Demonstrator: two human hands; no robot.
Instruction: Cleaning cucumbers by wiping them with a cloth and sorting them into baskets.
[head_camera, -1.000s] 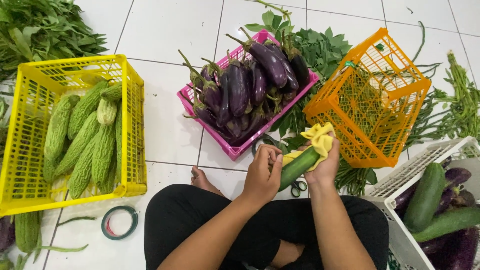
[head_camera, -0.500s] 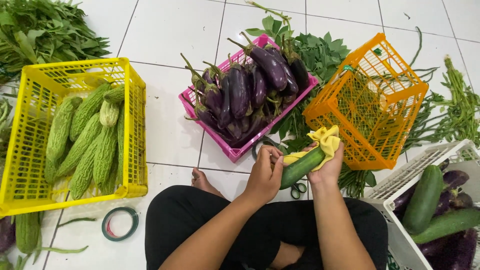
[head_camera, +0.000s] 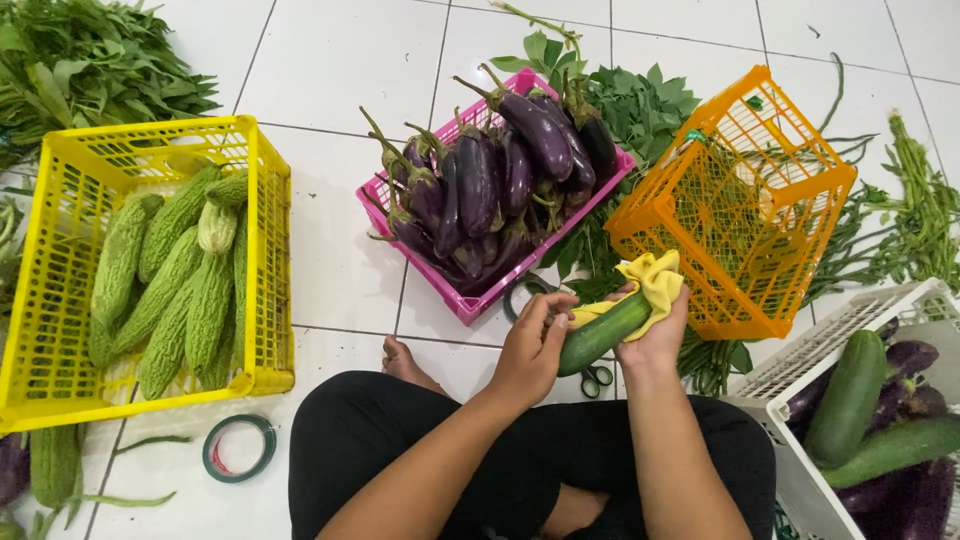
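Fingers (head_camera: 545, 312) of my left hand (head_camera: 530, 350) grip one end of a green cucumber (head_camera: 603, 333). My right hand (head_camera: 655, 335) holds its other end with a yellow cloth (head_camera: 655, 282). I sit on a white tile floor (head_camera: 330, 70). Yellow crate (head_camera: 260, 250), pink basket (head_camera: 470, 305) and orange crate (head_camera: 740, 200) stand around.

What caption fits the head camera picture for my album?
Left hand and right hand hold a cucumber in a yellow cloth among vegetable baskets.

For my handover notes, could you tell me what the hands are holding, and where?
The left hand grips the cucumber at its lower end; the right hand wraps its upper part in a yellow cloth.
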